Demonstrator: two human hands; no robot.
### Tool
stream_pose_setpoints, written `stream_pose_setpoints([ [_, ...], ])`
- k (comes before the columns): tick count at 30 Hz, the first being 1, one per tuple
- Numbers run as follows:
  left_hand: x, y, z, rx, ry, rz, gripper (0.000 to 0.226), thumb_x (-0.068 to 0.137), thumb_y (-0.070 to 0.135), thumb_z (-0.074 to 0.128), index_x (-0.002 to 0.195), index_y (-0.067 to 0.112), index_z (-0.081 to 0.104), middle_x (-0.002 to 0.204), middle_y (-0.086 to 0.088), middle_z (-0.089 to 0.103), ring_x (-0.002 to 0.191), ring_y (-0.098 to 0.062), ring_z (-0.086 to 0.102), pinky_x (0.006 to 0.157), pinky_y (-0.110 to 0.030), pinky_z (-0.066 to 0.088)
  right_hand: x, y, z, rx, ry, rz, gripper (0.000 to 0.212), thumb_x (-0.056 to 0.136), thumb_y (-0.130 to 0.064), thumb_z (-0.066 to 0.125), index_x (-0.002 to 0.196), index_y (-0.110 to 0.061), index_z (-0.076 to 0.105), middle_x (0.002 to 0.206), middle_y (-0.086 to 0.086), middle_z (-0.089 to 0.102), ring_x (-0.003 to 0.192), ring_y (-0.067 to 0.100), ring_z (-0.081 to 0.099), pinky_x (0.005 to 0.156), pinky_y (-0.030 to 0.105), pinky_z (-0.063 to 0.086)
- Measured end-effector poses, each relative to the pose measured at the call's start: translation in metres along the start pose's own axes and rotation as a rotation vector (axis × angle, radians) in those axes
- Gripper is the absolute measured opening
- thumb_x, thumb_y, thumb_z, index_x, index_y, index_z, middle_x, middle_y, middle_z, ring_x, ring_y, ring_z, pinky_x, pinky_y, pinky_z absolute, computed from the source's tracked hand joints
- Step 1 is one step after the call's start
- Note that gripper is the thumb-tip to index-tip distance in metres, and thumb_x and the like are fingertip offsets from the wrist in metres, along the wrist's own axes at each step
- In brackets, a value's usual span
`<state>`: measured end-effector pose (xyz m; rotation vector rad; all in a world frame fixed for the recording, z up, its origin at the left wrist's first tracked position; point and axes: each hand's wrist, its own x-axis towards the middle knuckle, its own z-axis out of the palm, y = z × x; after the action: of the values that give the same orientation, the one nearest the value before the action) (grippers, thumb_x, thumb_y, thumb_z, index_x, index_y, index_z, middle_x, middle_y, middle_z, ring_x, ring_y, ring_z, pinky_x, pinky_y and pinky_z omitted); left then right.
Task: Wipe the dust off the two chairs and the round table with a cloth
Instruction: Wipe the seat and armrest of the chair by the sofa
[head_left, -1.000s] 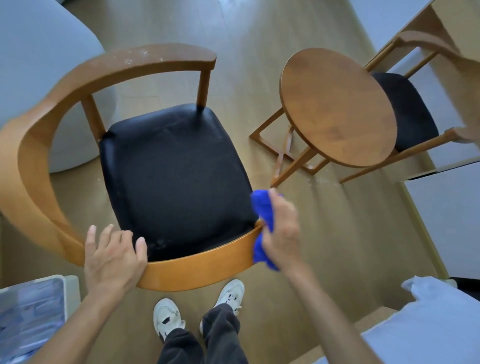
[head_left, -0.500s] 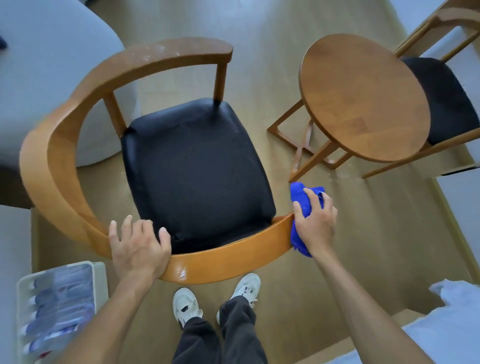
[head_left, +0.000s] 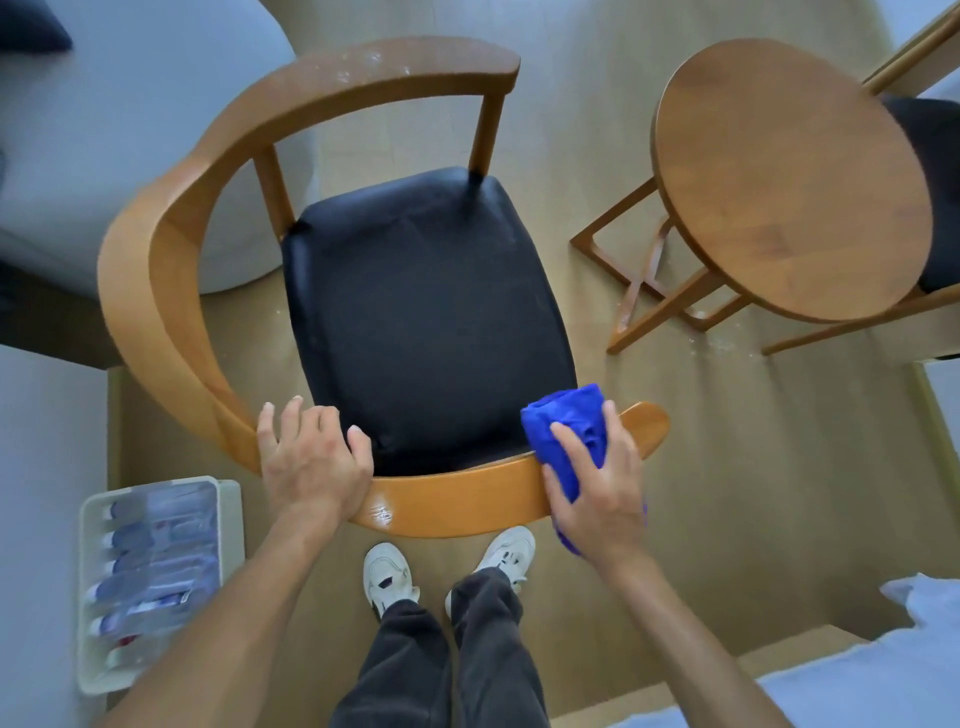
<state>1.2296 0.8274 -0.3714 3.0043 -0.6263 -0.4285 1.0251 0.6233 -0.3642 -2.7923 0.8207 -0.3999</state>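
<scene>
Where grip (head_left: 597, 483) closes, cloth (head_left: 566, 421) beneath.

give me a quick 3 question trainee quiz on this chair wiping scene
1. True or false: the right hand presses the blue cloth on the chair's wooden rail.
2. The left hand rests on: A) the round table B) the chair's rail C) the tray
3. Fill in: white dust specks show on the rail's far ___ end.

Key: 1 true; 2 B; 3 top
</scene>
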Motion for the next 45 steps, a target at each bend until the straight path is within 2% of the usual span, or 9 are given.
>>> stream_pose_setpoints([
  [5,0.001,0.001,0.003,-0.011,0.021,0.011,0.052,0.085,0.035,0.028,0.096,0.004,0.069,0.104,-0.012,0.069,0.120,-0.032,0.051,0.112,-0.048,0.017,0.028,0.007,0.001,-0.055,0.112,0.397,0.039,0.088,-0.037,0.056,0.123,-0.021,0.061,0.144,0.023,0.042,0.117,0.043,0.049,0.091,0.056,0.046],
  [10,0.002,-0.003,0.009,-0.031,0.050,0.005,0.049,0.083,0.031,0.030,0.089,0.001,0.068,0.099,-0.013,0.070,0.120,-0.034,0.051,0.112,-0.048,0.016,-0.035,-0.127,0.026,0.089,-0.014,-0.017,0.032,0.088,-0.036,0.063,0.118,-0.026,0.066,0.142,0.018,0.049,0.120,0.037,0.053,0.091,0.042,0.042],
  [15,0.000,-0.003,0.007,-0.037,0.086,0.019,0.049,0.083,0.030,0.029,0.092,0.001,0.069,0.100,-0.013,0.070,0.119,-0.033,0.052,0.112,-0.048,0.017,-0.021,-0.049,0.015,0.157,-0.032,-0.269,0.030,0.089,-0.027,0.065,0.119,-0.022,0.067,0.137,0.021,0.052,0.116,0.036,0.055,0.094,0.044,0.045],
  [19,0.001,-0.001,0.005,-0.031,0.069,0.019,0.049,0.084,0.032,0.030,0.095,0.004,0.069,0.102,-0.011,0.070,0.118,-0.031,0.052,0.112,-0.048,0.019,0.019,0.056,-0.009,0.046,0.084,0.136,0.041,0.091,-0.035,0.056,0.127,-0.018,0.057,0.141,0.020,0.045,0.123,0.036,0.046,0.098,0.054,0.044],
  [22,0.002,-0.003,0.005,-0.023,0.069,0.031,0.047,0.086,0.035,0.031,0.094,0.008,0.069,0.103,-0.008,0.069,0.117,-0.029,0.052,0.112,-0.048,0.020,0.040,0.042,-0.005,-0.031,0.103,0.435,0.042,0.090,-0.036,0.052,0.127,-0.018,0.057,0.141,0.019,0.045,0.117,0.039,0.047,0.092,0.057,0.047],
  [30,0.003,-0.008,-0.002,-0.231,0.114,0.058,0.042,0.091,0.028,0.031,0.086,0.010,0.068,0.091,-0.004,0.069,0.107,-0.028,0.062,0.109,-0.039,0.020,-0.034,-0.175,0.033,0.117,-0.160,0.043,0.049,0.082,-0.036,0.061,0.128,-0.022,0.060,0.144,0.022,0.045,0.120,0.040,0.049,0.087,0.049,0.045],
  [35,-0.004,-0.025,-0.024,-0.628,0.094,0.102,0.052,0.091,0.036,0.024,0.108,0.007,0.065,0.117,-0.003,0.063,0.127,-0.019,0.046,0.108,-0.013,0.017,-0.023,-0.114,0.015,0.114,-0.274,-0.275,0.058,0.085,-0.041,0.056,0.139,-0.024,0.047,0.147,0.021,0.041,0.120,0.036,0.051,0.097,0.041,0.040],
  [41,-0.012,-0.051,-0.043,-0.728,0.195,0.145,0.044,0.096,0.030,0.029,0.117,0.008,0.061,0.127,0.000,0.057,0.131,-0.009,0.038,0.110,-0.009,0.020,-0.014,-0.209,0.029,0.289,-0.452,0.209,0.054,0.089,-0.042,0.040,0.140,-0.023,0.039,0.146,0.024,0.039,0.119,0.042,0.047,0.088,0.054,0.047],
  [45,-0.015,-0.072,-0.053,-0.762,0.292,0.055,0.044,0.094,0.031,0.029,0.116,0.011,0.062,0.127,0.004,0.057,0.127,-0.010,0.040,0.107,-0.014,0.027,0.019,-0.278,0.038,0.709,-0.448,0.338,0.057,0.093,-0.046,0.026,0.146,-0.053,0.006,0.161,0.000,0.013,0.144,0.019,0.024,0.116,0.043,0.028],
])
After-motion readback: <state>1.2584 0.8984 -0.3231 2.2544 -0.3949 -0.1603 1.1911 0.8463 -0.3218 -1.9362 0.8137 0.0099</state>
